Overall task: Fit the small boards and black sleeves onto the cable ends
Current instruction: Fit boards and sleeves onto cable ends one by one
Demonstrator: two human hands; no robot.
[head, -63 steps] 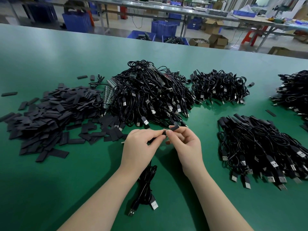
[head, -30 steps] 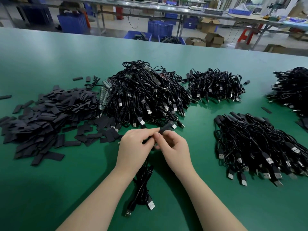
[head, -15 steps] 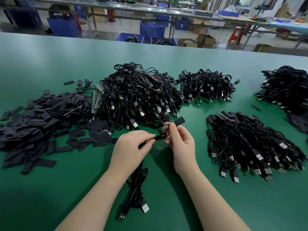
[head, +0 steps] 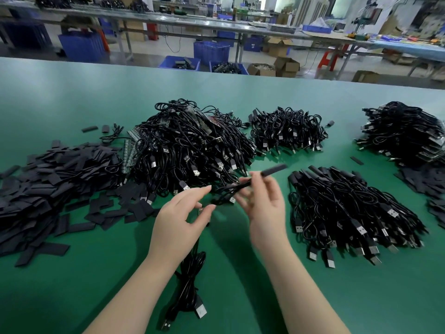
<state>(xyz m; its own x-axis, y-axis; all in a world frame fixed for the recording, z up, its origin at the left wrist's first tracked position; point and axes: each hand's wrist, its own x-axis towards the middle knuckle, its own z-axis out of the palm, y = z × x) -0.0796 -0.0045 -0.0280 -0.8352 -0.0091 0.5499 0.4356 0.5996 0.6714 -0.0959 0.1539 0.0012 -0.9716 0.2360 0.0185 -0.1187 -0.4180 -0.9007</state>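
Observation:
My right hand, blurred by motion, pinches a black cable whose end carries a black sleeve, raised above the green table. My left hand has thumb and forefinger spread beside that cable. A small board peeks out under its thumb. A second cable comes out from beneath its palm to a coiled bundle with USB plugs lying on the table. The left hand's lower fingers are hidden.
Loose flat black sleeves are heaped at the left, beside a big tangle of cables. Sleeved cables lie in a pile at the right. More cable piles sit behind and at the far right.
My right hand has lifted the sleeved cable end up and to the right, away from my left hand. My left thumb and forefinger have spread apart.

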